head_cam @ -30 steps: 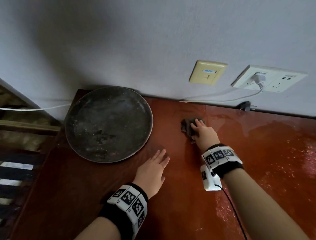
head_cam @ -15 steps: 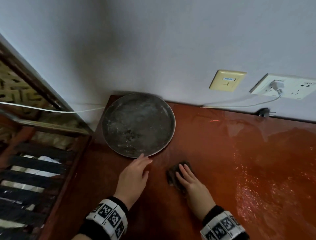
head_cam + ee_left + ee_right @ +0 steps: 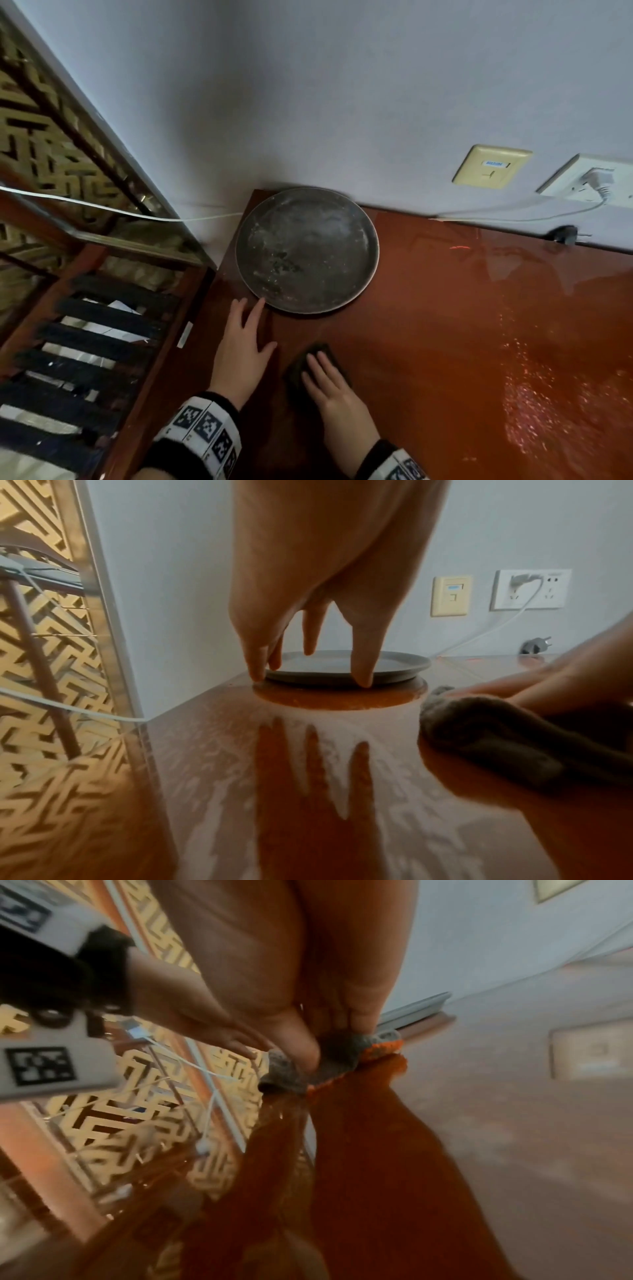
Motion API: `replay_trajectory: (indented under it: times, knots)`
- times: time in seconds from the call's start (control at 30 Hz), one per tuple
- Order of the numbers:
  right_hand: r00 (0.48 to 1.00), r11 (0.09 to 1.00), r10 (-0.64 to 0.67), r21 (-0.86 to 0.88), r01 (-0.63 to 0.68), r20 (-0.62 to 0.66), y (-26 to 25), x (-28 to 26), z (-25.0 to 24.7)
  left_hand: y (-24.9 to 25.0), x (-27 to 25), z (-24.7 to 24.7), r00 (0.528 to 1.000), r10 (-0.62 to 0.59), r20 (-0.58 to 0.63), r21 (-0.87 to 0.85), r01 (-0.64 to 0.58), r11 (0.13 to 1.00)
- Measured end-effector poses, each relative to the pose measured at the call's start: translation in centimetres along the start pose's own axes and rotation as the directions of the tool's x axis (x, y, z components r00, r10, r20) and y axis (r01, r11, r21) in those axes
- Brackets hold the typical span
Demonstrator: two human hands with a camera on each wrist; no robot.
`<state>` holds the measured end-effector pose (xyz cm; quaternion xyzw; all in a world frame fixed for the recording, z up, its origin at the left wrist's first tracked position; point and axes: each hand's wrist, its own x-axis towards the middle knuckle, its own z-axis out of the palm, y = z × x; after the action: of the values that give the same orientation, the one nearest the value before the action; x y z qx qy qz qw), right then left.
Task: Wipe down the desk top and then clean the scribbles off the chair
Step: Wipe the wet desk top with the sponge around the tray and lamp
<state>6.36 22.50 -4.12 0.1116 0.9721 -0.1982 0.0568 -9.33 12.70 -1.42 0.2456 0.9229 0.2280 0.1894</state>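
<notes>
The glossy red-brown desk top (image 3: 445, 325) fills the right of the head view. My right hand (image 3: 329, 383) lies flat with straight fingers on a dark grey cloth (image 3: 294, 377), pressing it onto the desk near the front left. The left wrist view shows the bunched cloth (image 3: 479, 737) under that hand (image 3: 565, 674). My left hand (image 3: 243, 346) rests flat on the desk beside it, its fingertips (image 3: 363, 677) touching the near rim of a round dark metal tray (image 3: 306, 250). No chair is in view.
The tray sits in the desk's back left corner against the grey wall. A wall socket (image 3: 589, 181) with a white cable, a beige wall plate (image 3: 491, 166) and a loose plug (image 3: 561, 234) are at the back right. A slatted wooden frame (image 3: 102, 342) adjoins the desk's left edge.
My right hand has drawn the cloth from the back of the desk near the wall toward the front left. My left hand has slid left to the tray's rim.
</notes>
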Motion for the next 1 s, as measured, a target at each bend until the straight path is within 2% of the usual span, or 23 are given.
replay_trajectory:
  times: [0.07,0.1,0.17,0.23,0.27,0.33,0.43,0.53,0.67,0.8,1.0]
  knots:
    - [0.996,0.993,-0.068,0.093,0.073,-0.058,-0.2,0.3,-1.2,-0.5,0.3,-0.2,1.000,-0.027,-0.005,0.001,0.027,1.000]
    - [0.991,0.979,-0.044,0.192,0.068,-0.124,0.6,0.8,-2.0,-0.7,0.6,-0.5,0.999,-0.046,-0.008,-0.009,0.045,0.999]
    - [0.943,0.912,0.217,0.397,-0.104,-0.251,3.1,1.3,-4.8,-1.2,1.6,-1.2,0.996,-0.094,0.006,-0.039,0.095,0.995]
    - [0.849,0.824,0.446,0.501,-0.266,-0.283,6.2,2.3,-7.3,-1.4,2.9,-1.7,0.992,-0.128,0.021,-0.059,0.129,0.990]
    - [0.820,0.792,0.505,0.524,-0.314,-0.271,7.6,3.1,-7.9,-1.4,3.6,-1.8,0.991,-0.131,0.020,-0.066,0.132,0.989]
    - [0.801,0.720,0.573,0.572,-0.392,-0.173,9.7,5.4,-8.7,-1.4,4.9,-1.8,0.992,-0.129,0.014,-0.091,0.130,0.987]
    - [0.817,0.675,0.576,0.588,-0.446,-0.041,11.1,8.2,-8.5,-1.4,6.3,-1.2,0.987,-0.160,0.022,-0.150,0.162,0.975]
    - [0.838,0.669,0.546,0.611,-0.423,-0.018,10.9,10.2,-7.9,-1.9,7.5,-0.6,0.982,-0.187,0.011,-0.167,0.186,0.968]
    - [0.840,0.645,0.539,0.613,-0.457,0.061,10.4,11.1,-7.9,-2.2,8.5,-0.1,0.979,-0.202,0.006,-0.148,0.201,0.968]
    - [0.869,0.659,0.492,0.627,-0.416,0.059,10.8,10.8,-8.0,-2.4,8.9,0.0,0.980,-0.199,0.021,-0.169,0.199,0.965]
    - [0.855,0.674,0.518,0.621,-0.399,-0.013,12.1,7.4,-8.2,-0.2,7.2,0.8,0.992,-0.120,0.044,-0.189,0.127,0.974]
